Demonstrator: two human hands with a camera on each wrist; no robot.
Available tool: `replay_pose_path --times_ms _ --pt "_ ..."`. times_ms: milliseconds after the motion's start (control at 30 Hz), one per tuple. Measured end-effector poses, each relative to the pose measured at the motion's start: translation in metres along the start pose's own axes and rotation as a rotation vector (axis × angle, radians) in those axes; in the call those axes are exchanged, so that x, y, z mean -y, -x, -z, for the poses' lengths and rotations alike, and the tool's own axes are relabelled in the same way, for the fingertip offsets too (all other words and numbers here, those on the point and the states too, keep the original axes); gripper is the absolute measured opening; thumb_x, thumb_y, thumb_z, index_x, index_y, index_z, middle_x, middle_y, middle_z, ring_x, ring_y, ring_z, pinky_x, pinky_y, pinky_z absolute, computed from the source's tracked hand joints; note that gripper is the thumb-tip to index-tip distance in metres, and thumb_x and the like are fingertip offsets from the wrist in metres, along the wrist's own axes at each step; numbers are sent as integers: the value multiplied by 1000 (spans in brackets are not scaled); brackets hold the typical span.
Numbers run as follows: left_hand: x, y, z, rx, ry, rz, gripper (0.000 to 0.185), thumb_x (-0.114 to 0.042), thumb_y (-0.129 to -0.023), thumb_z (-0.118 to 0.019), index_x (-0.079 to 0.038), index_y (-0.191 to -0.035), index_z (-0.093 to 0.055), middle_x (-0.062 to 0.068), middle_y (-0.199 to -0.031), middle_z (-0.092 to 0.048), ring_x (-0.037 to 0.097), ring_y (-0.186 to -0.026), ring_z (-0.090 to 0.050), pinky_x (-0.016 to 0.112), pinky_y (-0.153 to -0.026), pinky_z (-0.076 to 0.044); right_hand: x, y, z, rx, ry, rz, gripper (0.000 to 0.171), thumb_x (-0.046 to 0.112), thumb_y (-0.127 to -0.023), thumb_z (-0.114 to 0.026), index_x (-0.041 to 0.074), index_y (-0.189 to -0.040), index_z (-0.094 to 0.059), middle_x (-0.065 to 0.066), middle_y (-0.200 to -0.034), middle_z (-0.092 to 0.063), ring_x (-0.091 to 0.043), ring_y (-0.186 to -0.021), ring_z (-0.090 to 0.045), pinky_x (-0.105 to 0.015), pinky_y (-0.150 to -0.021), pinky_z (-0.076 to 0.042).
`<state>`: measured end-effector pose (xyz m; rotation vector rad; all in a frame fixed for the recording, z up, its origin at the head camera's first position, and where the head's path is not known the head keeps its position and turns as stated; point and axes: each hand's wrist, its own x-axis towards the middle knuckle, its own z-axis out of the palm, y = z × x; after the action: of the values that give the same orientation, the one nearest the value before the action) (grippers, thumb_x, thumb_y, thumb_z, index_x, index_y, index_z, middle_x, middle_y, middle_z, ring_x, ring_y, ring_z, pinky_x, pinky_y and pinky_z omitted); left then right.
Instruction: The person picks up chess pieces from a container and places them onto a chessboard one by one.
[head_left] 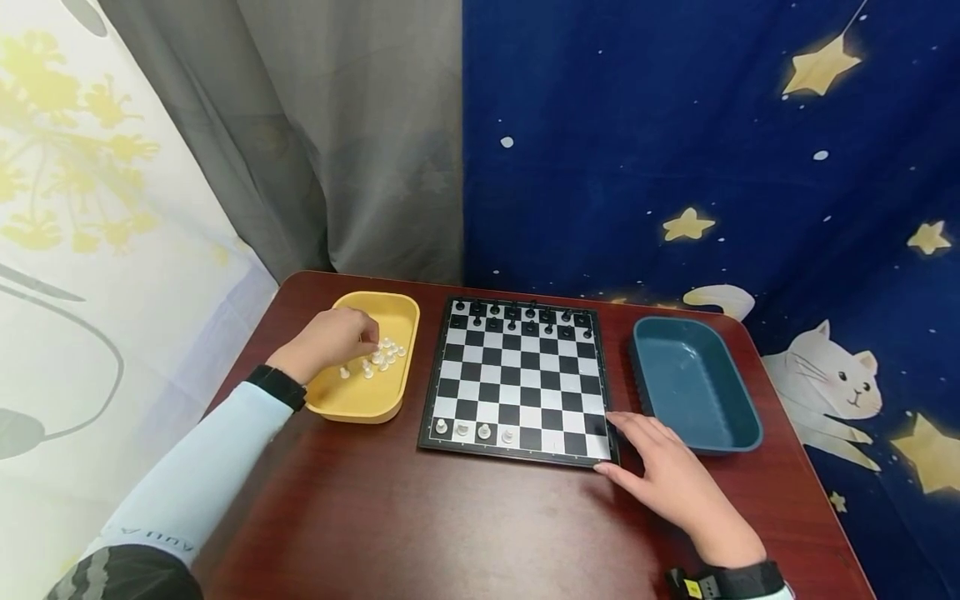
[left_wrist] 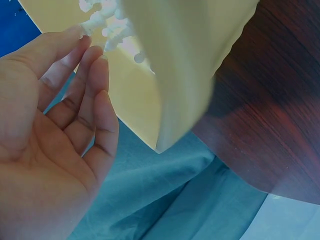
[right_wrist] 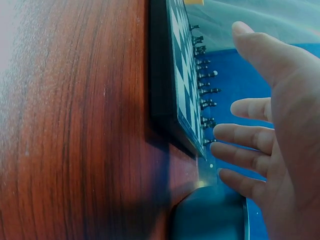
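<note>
My left hand [head_left: 335,337] reaches into the yellow tray [head_left: 360,406], over a cluster of white chess pieces [head_left: 384,357]. In the left wrist view, the thumb and index fingertip of that hand pinch a white chess piece [left_wrist: 94,22] beside the others. A black-and-white chessboard [head_left: 520,377] lies in the middle of the table. Black pieces [head_left: 512,315] fill its two far rows. Along the near row at the left stand several white pieces [head_left: 484,432]. At the board's near right corner my right hand [head_left: 667,471] has its fingers extended, holding nothing.
A dark blue tray [head_left: 697,387] sits right of the board, near the right hand. The reddish-brown table [head_left: 480,517] ends at curtains: grey [head_left: 382,150] at the back left, blue with stars [head_left: 637,150] at the right. A white patterned cloth [head_left: 82,250] hangs at the left.
</note>
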<state>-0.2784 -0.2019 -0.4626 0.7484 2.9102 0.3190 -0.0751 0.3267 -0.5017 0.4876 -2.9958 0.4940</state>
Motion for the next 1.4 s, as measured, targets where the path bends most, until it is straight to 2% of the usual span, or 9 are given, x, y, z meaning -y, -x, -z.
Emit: replay_pose_path --times_ms 167,367,467,600,733,933,1100,1267,1400 --pt "-2 1 1 -20 -7 -17 9 -17 -98 -87 -18 -92 -80 -3 -84 -68 20 -79 -60 40 -78 -53 -1 1 0 -7 -8 4 78 59 -95 -83 10 -152 -63 -14 -147 -66 -39 -136 -59 -68 -114 -44" --pt "-13 5 12 -99 -17 -38 6 -19 -98 -86 -15 -99 -83 1 -94 -74 23 -85 -63 44 -82 -57 -5 2 -5 -75 -12 44 80 65 -94 -81 11 -150 -65 -13 -144 -68 -36 -131 -60 -66 -114 -46" --pt "-26 6 22 -127 -16 -40 9 -21 -99 -86 -14 -103 -83 1 -97 -75 24 -87 -64 44 -84 -58 -4 2 -4 -96 -17 61 80 65 -93 -82 11 -149 -65 -13 -143 -68 -35 -130 -61 -65 -112 -48" --pt "-50 4 31 -145 -19 -73 10 -24 -100 -85 -16 -104 -83 -1 -97 -75 22 -86 -64 42 -84 -57 2 2 1 -66 -21 44 80 63 -93 -83 9 -149 -66 -15 -143 -68 -38 -131 -61 -69 -110 -47" --pt "-81 -1 31 -184 -38 -175 9 -27 -100 -83 -18 -103 -83 -3 -96 -73 18 -83 -64 38 -81 -57 2 1 4 -28 -8 26 78 60 -94 -84 9 -150 -65 -15 -146 -67 -39 -134 -60 -68 -113 -46" --pt "-136 -10 12 -238 -36 -394 6 -27 -101 -82 -20 -102 -83 -6 -96 -71 15 -83 -65 36 -79 -56 2 0 4 -7 -5 21 77 58 -94 -84 10 -151 -64 -14 -146 -67 -39 -134 -60 -67 -114 -45" --pt "-179 -12 -5 -230 -37 -510 6 -30 -101 -82 -24 -102 -83 -10 -96 -72 10 -85 -69 32 -77 -58 1 0 4 -4 -2 15 78 60 -94 -83 10 -151 -64 -15 -147 -67 -39 -134 -60 -68 -114 -45" --pt "-212 -13 -21 -182 -38 -550 7 -31 -103 -79 -25 -101 -82 -11 -96 -73 7 -87 -69 31 -78 -58 0 1 2 -5 3 15 80 60 -94 -84 10 -152 -64 -14 -147 -66 -38 -135 -60 -67 -115 -45" --pt "-227 -13 -36 -174 -29 -552 7 -31 -103 -78 -26 -101 -83 -12 -94 -72 6 -87 -68 31 -79 -57 0 1 3 -17 -3 23 78 59 -94 -84 10 -151 -64 -13 -146 -67 -37 -133 -61 -66 -113 -47"
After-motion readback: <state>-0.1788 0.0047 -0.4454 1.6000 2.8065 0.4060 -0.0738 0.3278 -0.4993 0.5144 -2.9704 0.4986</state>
